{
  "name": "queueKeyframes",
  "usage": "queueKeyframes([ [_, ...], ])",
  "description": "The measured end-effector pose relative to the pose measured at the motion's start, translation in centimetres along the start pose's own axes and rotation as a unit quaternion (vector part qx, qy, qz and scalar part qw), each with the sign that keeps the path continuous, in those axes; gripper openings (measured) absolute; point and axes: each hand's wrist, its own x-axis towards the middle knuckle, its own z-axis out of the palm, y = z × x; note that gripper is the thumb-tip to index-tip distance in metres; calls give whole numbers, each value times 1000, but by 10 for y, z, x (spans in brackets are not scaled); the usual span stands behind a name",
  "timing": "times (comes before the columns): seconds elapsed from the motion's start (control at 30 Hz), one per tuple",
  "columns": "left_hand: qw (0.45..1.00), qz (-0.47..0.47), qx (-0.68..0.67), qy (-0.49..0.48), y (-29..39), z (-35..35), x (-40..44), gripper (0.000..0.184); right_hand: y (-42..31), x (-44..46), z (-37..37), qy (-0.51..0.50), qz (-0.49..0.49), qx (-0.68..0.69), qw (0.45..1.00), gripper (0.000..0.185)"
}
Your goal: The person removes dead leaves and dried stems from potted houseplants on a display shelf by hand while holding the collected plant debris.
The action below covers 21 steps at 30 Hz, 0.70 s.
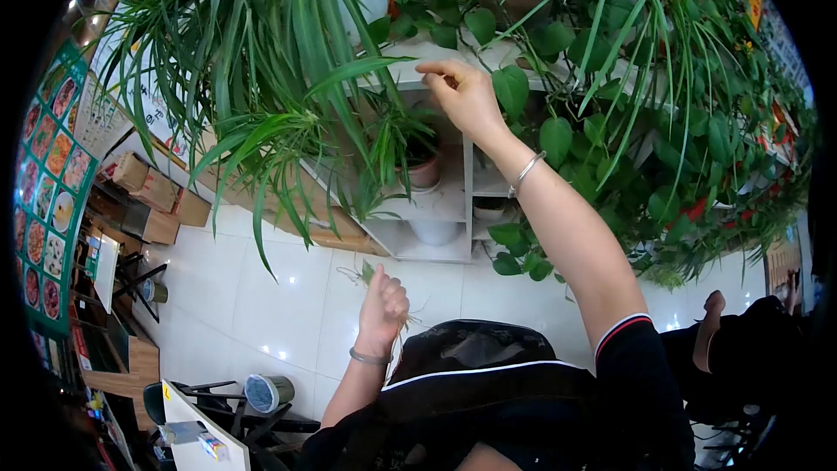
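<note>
My right hand [466, 100] is raised at the shelf, its finger and thumb drawn together at the tip of a long green leaf [362, 68]. That leaf belongs to a bushy spider plant [261, 26] whose blades hang over the shelf front. Lower down, my left hand [384, 307] is closed in a fist around plant trimmings [367, 273]; a bit of green leaf and thin dry stems stick out above and below it. A potted plant [425, 173] in a brownish pot stands in a shelf compartment just below my right hand.
The white shelf unit [466, 201] carries trailing broad-leaved vines [558, 135] on the right. A dark apron or bag front [471, 349] covers my body. Lower left are a table [200, 427] and a bin [266, 392]. Another person [741, 349] is at the lower right.
</note>
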Motion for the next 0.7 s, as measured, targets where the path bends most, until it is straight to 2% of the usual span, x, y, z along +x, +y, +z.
queueKeyframes([
  [0.1, 1000, -13, -20, -18, 0, -5, 6, 39, -16, 3, -2, -35, 129, 92, 987, 19],
  [0.2, 999, -21, -23, -23, -1, -4, 8, 37, -13, 5, 4, -90, 192, 79, 974, 21],
  [0.33, 999, -30, -39, -3, -2, 4, 5, 27, -9, -1, 19, -56, 149, 33, 987, 27],
  [0.43, 999, -25, -21, -23, 0, -2, 5, 19, -1, 0, 31, -47, 148, 55, 986, 26],
  [0.53, 999, -16, -22, -25, 1, -8, 5, 18, -12, 2, 38, -82, 158, 30, 983, 30],
  [0.63, 999, -15, -23, -33, 2, -12, 4, 17, -27, 9, 35, -146, 236, 8, 961, 25],
  [0.7, 999, -17, -27, -31, 3, -11, 2, 16, -14, 7, 42, -145, 233, 79, 958, 23],
])
